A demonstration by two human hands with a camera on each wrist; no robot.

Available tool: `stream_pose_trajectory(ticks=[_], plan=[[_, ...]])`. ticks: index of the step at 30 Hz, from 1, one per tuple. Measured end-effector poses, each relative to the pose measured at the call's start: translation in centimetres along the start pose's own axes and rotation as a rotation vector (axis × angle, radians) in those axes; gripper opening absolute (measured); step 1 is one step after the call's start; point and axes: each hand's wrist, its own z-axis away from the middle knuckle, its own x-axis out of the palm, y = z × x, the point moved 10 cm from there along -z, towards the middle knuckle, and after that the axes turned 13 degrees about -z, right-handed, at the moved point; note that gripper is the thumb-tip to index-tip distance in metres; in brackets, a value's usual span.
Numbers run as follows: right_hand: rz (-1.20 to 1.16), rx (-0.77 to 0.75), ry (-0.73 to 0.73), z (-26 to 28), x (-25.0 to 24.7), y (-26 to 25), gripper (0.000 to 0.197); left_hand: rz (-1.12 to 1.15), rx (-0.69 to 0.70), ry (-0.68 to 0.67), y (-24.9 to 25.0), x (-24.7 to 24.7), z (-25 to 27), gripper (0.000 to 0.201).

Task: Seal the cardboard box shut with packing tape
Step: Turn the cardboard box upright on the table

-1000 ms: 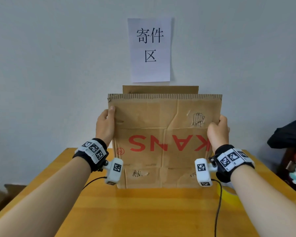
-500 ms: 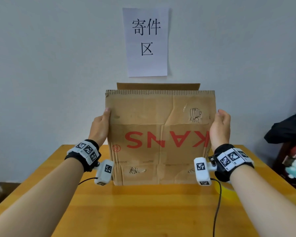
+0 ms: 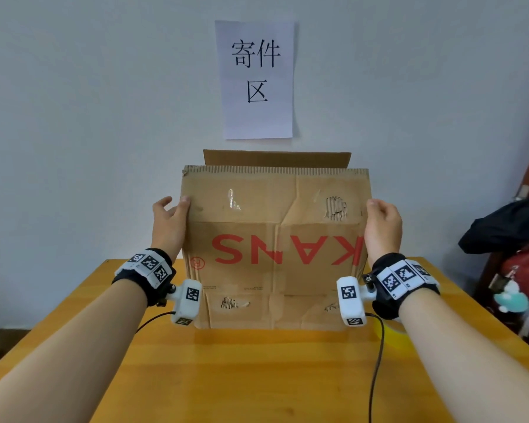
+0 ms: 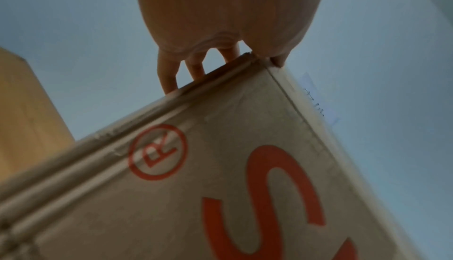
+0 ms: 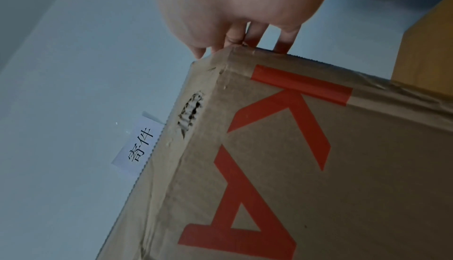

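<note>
A worn cardboard box point(image 3: 275, 239) with upside-down red letters stands upright on the wooden table point(image 3: 257, 377), its top flaps raised; the far flap point(image 3: 277, 158) rises behind the near one. My left hand point(image 3: 174, 209) holds its left edge, thumb on the front face, fingers along the side point(image 4: 169, 78). Gripping the right edge near the flap fold is my right hand point(image 3: 379, 218), thumb in front and fingers behind point(image 5: 284, 45). A yellow tape roll point(image 3: 393, 337) lies on the table at the right, partly hidden by my right forearm.
The box stands close to a white wall bearing a paper sign point(image 3: 257, 80). Dark clothing and bags point(image 3: 507, 227) pile up past the table's right edge. Camera cables point(image 3: 376, 361) trail over the table in front of the box.
The box has stayed upright on the table. Both hands have shifted slightly at its sides, and my left fingers have spread away from the edge.
</note>
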Motion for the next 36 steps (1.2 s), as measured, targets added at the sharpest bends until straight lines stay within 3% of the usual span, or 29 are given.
stream_pose_trajectory(ticks=[6,11,14,17,19,23,29,32,36], plan=[[-0.004,0.048,-0.033,0.3,-0.3,0.7,0.034,0.010,-0.097,0.064,-1.1,-0.8,0.2,0.080],[0.127,0.045,-0.027,0.1,-0.5,0.4,0.039,-0.004,-0.120,0.070,-1.4,-1.0,0.0,0.078],[0.368,-0.103,-0.190,0.0,2.3,-1.6,0.038,-0.067,-0.120,0.084,-1.3,-1.1,-0.9,0.075],[0.592,-0.147,-0.444,1.1,6.5,-2.1,0.038,-0.136,-0.169,0.099,-1.6,-1.3,-1.6,0.073],[0.747,-0.136,-0.528,1.6,8.3,-2.1,0.036,-0.181,-0.183,0.105,-1.5,-1.5,-2.1,0.067],[0.818,-0.086,-0.666,1.5,11.5,-2.3,0.014,-0.391,-0.096,0.093,1.4,-1.0,-2.9,0.051],[0.980,0.010,-0.897,1.9,16.0,-1.5,0.049,-0.549,0.032,0.023,7.1,3.2,-3.6,0.055],[0.974,0.057,-0.887,1.0,16.7,-0.4,0.047,-0.486,0.123,-0.060,10.1,6.2,-4.1,0.054],[0.979,0.057,-0.870,0.5,16.7,0.0,0.052,-0.564,0.285,-0.182,13.9,10.1,-4.6,0.052]])
